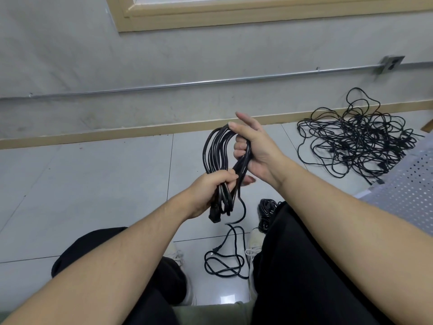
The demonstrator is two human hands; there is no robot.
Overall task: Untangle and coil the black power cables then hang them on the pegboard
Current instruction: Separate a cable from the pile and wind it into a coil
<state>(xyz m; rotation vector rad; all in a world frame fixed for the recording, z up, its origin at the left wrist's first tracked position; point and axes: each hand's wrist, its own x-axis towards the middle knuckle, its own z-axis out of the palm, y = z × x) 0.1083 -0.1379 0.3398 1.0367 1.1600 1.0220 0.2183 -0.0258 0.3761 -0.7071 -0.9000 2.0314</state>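
Note:
A black power cable coil [214, 152] of several loops hangs between both hands above the floor. My left hand [212, 193] grips the coil's lower end, where a plug [215, 213] sticks out below the fist. My right hand [254, 148] holds the upper right side, lower fingers curled round the strands, index and thumb stretched out. The cable's loose tail [225, 263] trails down to the floor between my feet. A big tangle of black cables [356, 137] lies at the right by the wall. The white pegboard [407, 191] lies flat at the right edge.
A small coiled cable [267, 211] rests on the floor by my right knee. Grey tile floor stretches left. A metal conduit [187, 84] runs along the wall to an outlet box [391, 63]. My legs in black trousers fill the lower view.

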